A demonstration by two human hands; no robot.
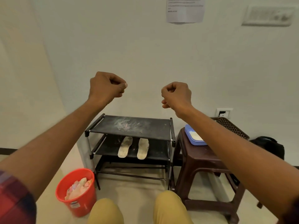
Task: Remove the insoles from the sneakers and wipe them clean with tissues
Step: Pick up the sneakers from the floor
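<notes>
Two pale, stained insoles lie side by side on the middle shelf of a black shoe rack (90, 131): the left insole (125, 147) and the right insole (143, 148). A blue tissue box (194, 136) rests on a brown plastic stool (202, 160) right of the rack. My left hand (106, 86) and my right hand (176, 95) are raised in front of the wall, high above the rack. Both are curled into fists with nothing in them. No sneakers are in view.
A red bucket (76, 189) holding crumpled tissues stands on the floor left of the rack. Behind the stool are a brown perforated basket (231, 125) and a black bag (270, 147). My knees (105, 210) show at the bottom edge.
</notes>
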